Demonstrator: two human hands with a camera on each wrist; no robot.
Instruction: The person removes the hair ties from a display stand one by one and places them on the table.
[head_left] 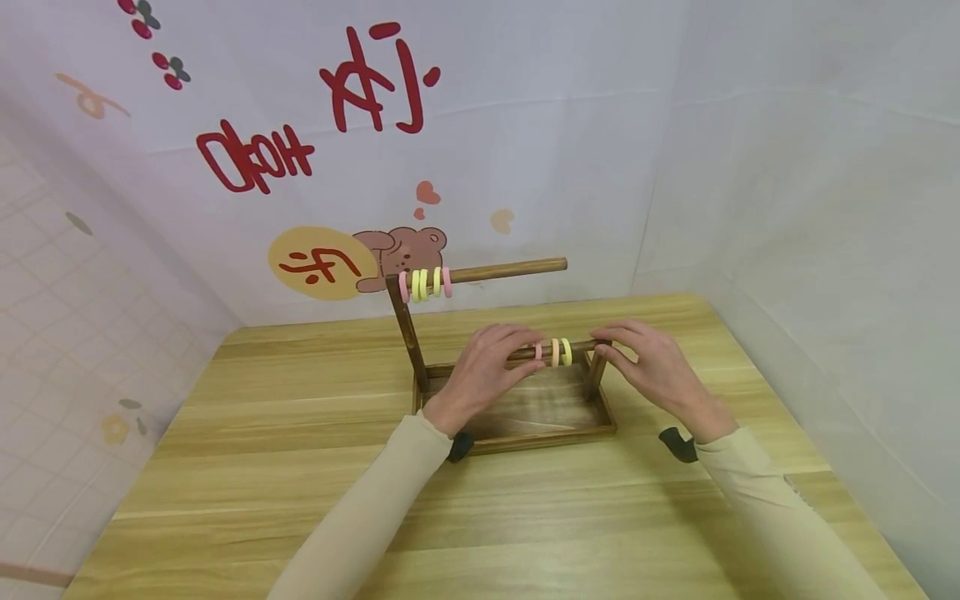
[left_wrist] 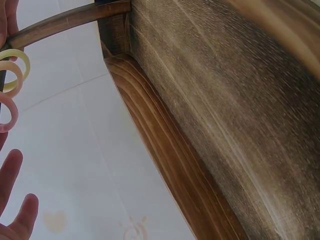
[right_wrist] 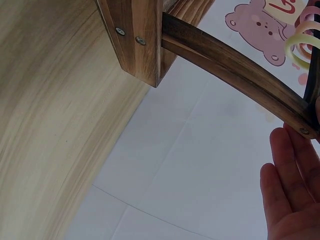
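Five rings [head_left: 424, 284] hung on the wooden stand's [head_left: 540, 441] upper rod [head_left: 510, 271], at 10 o'clock. Left hand [head_left: 483, 367], at 8, pinched the lower rod's [head_left: 581, 347] pink ring [head_left: 537, 352], judged light, stiff, best gripped by its rim; right hand [head_left: 652, 367], at 3, pinched that rod's end.

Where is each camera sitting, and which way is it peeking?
Head: on the person's head, looking forward and down at the wooden stand; the left hand, right hand and both sleeves show.
Left wrist: on that wrist, looking across the tray and white wall; fingers show at the left edge.
Right wrist: on that wrist, looking at the short post and bear picture; fingers show at the right.
Both wrist views share the post and three rings.
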